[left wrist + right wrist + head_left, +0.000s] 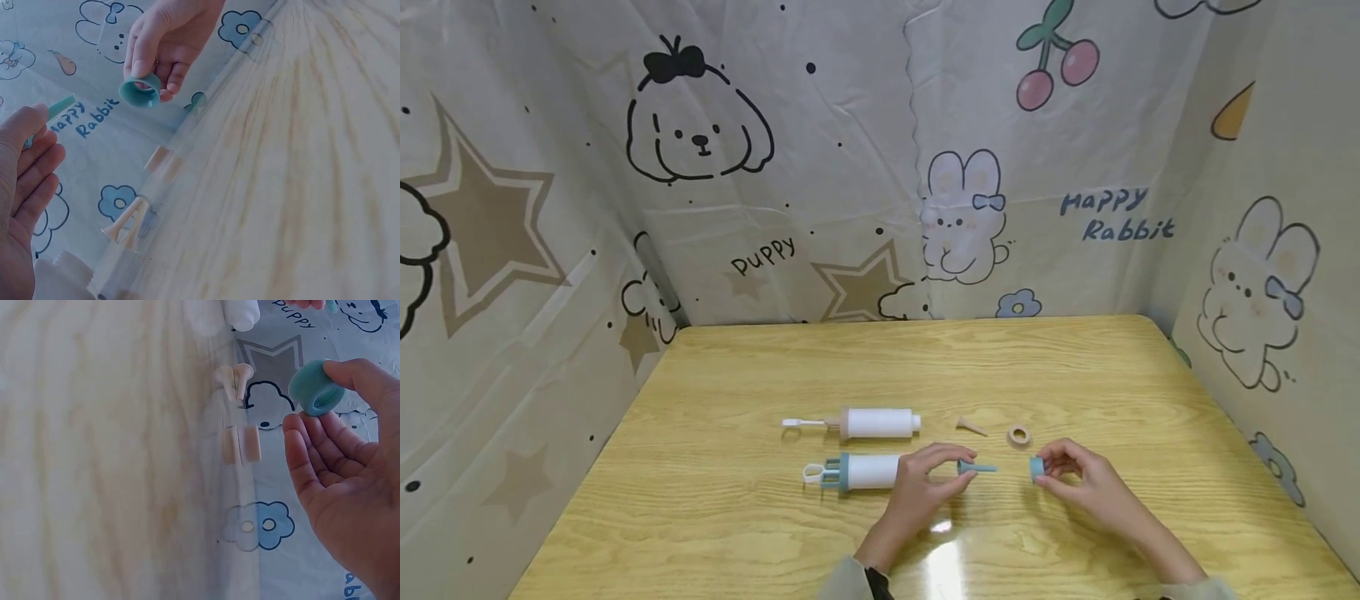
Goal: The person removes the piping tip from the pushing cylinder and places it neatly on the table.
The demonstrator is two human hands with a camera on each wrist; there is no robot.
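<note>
My left hand (922, 479) pinches a small teal nozzle (977, 468) by its wide end, and its narrow tip points right. My right hand (1093, 487) holds a teal ring cap (1037, 469) between thumb and fingers; in the right wrist view this cap (315, 389) shows a hole through it. The two teal pieces are apart, held above the table. Partly behind the left hand lies a white cylinder (872, 472) with a teal collar and a white looped handle (813, 473) at its left end.
Farther back lies a second white cylinder (880, 423) with a beige collar and a white flat-ended rod. To its right are a beige nozzle (972, 427) and a beige ring cap (1019, 436). A printed cloth (842, 108) stands behind the wooden table (737, 542).
</note>
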